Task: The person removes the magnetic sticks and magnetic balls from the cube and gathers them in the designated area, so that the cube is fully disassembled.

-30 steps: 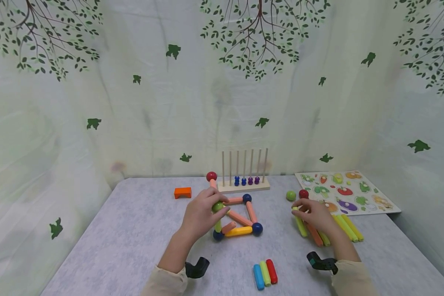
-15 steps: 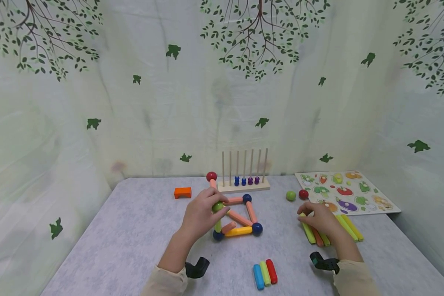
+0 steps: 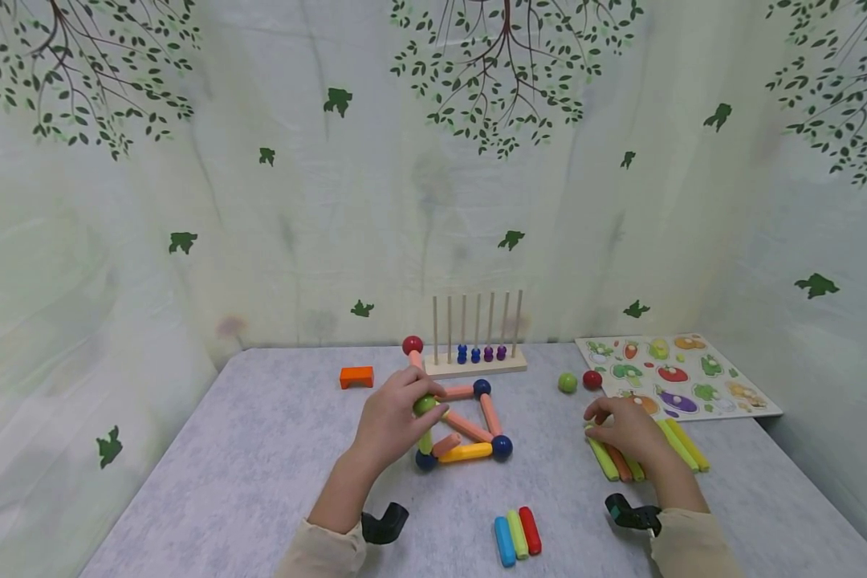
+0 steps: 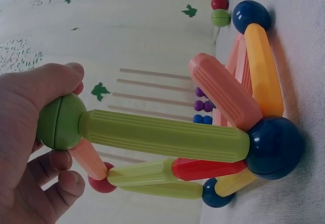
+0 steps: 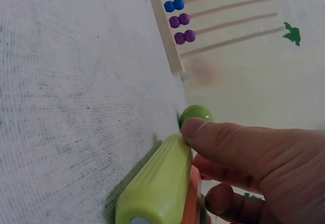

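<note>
The left hand [image 3: 397,409] grips a green ball [image 3: 425,405] at the top of a frame of rods and balls; in the left wrist view a green rod [image 4: 165,135] joins this ball [image 4: 62,121] to a dark blue ball [image 4: 274,148] on the table. At the right, the right hand [image 3: 630,429] touches the far end of a light green rod [image 3: 602,458] with thumb and fingers. This rod lies against an orange rod [image 3: 620,466] and another green one. In the right wrist view the thumb rests on the green rod's end [image 5: 157,183].
Behind the frame stands a peg rack [image 3: 477,367] with blue and purple beads. A green ball [image 3: 567,383], a red ball [image 3: 592,380] and a vegetable picture board [image 3: 737,385] lie back right. An orange block [image 3: 357,376] sits back left; short blue, green and red rods [image 3: 518,535] lie in front.
The right hand has moved a little right and nearer the front, and the green rod has shifted against the orange one. The left hand has stayed on its ball.
</note>
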Demonstrator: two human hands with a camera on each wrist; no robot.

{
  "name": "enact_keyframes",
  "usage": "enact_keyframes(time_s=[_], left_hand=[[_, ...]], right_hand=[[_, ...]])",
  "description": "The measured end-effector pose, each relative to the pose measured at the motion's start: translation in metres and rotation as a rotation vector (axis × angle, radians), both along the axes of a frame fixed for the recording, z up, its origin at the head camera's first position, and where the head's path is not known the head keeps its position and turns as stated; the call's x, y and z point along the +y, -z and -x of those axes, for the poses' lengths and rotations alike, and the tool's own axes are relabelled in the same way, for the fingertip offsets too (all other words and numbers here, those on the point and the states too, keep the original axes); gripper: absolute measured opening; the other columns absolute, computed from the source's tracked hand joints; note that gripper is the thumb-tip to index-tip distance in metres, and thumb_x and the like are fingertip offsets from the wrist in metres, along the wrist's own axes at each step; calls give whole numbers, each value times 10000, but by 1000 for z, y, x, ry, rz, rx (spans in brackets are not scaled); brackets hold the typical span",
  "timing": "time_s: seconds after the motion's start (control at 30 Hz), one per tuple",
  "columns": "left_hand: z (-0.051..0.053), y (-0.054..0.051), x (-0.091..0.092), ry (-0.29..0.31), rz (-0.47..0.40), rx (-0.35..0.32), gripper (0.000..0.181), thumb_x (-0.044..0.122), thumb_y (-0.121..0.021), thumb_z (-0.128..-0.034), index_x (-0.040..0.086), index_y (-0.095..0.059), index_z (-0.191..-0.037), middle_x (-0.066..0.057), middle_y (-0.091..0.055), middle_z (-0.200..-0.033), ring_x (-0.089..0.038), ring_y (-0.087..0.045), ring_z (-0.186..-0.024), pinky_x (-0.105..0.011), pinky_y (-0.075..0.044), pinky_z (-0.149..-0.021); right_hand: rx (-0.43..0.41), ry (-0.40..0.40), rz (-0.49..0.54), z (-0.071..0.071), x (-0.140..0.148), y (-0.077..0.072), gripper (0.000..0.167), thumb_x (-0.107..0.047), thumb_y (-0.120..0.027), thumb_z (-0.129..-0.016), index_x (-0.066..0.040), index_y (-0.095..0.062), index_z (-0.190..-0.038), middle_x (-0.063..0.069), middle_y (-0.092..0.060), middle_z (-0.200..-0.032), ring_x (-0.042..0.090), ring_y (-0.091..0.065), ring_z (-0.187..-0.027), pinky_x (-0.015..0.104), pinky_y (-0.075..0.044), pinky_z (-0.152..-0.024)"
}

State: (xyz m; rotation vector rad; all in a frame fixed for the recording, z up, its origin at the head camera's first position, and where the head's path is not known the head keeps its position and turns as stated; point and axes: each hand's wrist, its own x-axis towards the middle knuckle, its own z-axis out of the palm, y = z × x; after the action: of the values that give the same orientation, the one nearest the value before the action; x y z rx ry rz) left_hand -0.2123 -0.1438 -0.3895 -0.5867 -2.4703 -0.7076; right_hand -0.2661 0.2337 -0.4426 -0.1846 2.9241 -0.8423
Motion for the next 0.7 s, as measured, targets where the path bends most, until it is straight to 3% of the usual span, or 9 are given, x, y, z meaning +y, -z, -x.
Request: enact_keyframes(time_s=[0.17,0.3,0.43,0.7], left_hand=[[1,1,0,3,6,-2,147,228,-827,-829,243,-751,-954,107,-607,-932,-50,-521,-818,-154,-479,-641],[1,1,0,4,11,-1,145,236,-824,-833,246,-750,-957,109,-605,-931,-47,-512,-814,-150,-469,-633],[1,1,0,-1,18,-2,144,240,-823,-834,250,-747,-956,112,-593,-916,-45,-481,-792,-145,-444,-612],[0,0,0,-3,11,-3,152,230,-826,-831,247,-743,-958,111,-595,-924,-48,-497,-805,-151,-459,-625]], right_hand=[[48,-3,17,0,-5,-2,245,-271,-714,-920,-169,-676,-1140,32,-649,-1033,204,-541,-901,327,-472,-744],[96,-32,118,-1,-18,-8,279,-260,-706,-926,-132,-665,-1171,40,-652,-1011,201,-542,-878,282,-462,-724],[109,-66,192,-3,-39,-14,261,-223,-705,-927,-109,-673,-1159,38,-656,-990,193,-538,-846,251,-477,-702],[95,-171,227,-12,-96,-16,204,-200,-700,-935,-146,-677,-1131,-14,-658,-951,155,-531,-716,231,-475,-613]])
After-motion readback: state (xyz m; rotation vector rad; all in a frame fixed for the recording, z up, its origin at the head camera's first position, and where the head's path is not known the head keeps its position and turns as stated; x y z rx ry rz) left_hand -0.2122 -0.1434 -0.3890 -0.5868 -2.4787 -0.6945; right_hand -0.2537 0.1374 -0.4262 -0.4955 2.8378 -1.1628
